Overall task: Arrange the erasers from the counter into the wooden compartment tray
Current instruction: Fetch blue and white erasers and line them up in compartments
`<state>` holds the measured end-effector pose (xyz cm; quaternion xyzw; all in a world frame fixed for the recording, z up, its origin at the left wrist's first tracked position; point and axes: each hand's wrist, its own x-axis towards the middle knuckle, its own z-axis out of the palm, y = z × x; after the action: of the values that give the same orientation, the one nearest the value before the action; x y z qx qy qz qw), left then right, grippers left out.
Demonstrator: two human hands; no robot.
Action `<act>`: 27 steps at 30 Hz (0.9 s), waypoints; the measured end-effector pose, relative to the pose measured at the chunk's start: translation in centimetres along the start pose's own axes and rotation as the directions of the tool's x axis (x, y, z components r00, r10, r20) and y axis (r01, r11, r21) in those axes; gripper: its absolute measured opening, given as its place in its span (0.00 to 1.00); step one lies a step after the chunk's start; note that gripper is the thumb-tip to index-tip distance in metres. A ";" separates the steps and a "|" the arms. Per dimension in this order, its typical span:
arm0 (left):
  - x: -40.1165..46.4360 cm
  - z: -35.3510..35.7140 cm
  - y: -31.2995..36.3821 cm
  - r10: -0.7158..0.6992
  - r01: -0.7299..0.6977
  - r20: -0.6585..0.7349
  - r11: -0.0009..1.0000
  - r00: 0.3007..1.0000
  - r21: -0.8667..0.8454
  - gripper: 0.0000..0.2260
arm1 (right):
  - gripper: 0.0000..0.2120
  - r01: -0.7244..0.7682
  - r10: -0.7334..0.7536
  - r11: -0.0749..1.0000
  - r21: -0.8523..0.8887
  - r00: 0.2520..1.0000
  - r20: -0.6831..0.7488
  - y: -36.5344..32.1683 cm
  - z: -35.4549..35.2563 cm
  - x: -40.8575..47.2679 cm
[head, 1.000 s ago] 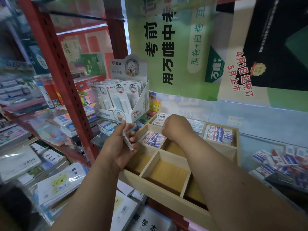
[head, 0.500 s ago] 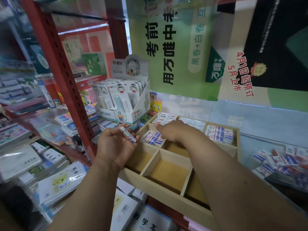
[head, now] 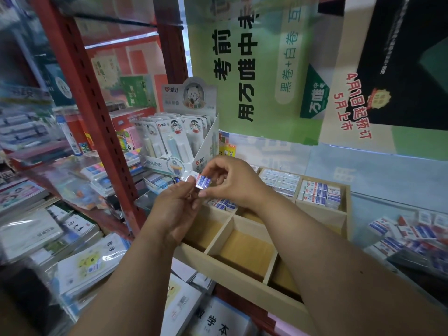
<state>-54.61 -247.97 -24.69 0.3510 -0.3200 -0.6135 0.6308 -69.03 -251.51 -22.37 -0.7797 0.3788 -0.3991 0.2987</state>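
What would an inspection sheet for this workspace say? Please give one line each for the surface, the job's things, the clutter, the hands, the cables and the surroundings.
Surface: glass counter, with loose erasers piled at the right.
Job's things: wooden tray; the far compartments hold rows of erasers, the near ones show bare wood. One wrapped eraser is held above the tray.
Clutter: display box of carded items behind the tray; booklets stacked at the left.
Hands: left hand and right hand both pinch the wrapped eraser.
Cables: nothing seen.
Surroundings: red shelf post; green poster on the wall.
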 end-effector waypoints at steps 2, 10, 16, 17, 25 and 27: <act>0.0 0.0 0.0 -0.005 0.004 0.007 1.000 1.000 0.018 0.11 | 0.14 0.037 -0.039 0.997 -0.061 0.999 -0.031 0.4 0.3 0.2; 0.4 0.0 -0.1 -0.087 0.079 -0.095 0.993 0.992 -0.092 0.08 | 0.08 -0.122 0.077 0.967 -0.224 0.977 -0.201 2.1 -1.3 0.5; 0.6 -0.1 0.1 -0.116 0.103 -0.106 0.987 0.988 -0.122 0.08 | 0.04 -0.186 0.209 0.842 -0.507 0.978 -0.013 3.9 -0.8 0.4; 0.6 -0.2 0.0 -0.122 0.108 -0.107 0.986 0.987 -0.129 0.08 | 0.05 -0.190 0.224 0.813 -0.551 0.975 -0.005 4.1 -0.6 0.5; 0.4 -0.1 0.1 -0.136 0.120 -0.104 0.982 0.985 -0.148 0.09 | 0.21 -0.205 0.324 0.632 -0.747 0.946 0.015 3.7 -0.6 0.8; 0.4 -0.1 0.1 -0.133 0.118 -0.099 0.983 0.986 -0.138 0.09 | 0.23 -0.200 0.333 0.600 -0.774 0.943 0.014 3.7 -0.5 0.8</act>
<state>-54.44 -248.38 -24.70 0.3606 -0.2215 -0.6521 0.6290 -70.46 -254.29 -24.67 -0.7953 0.5988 -0.0899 0.0275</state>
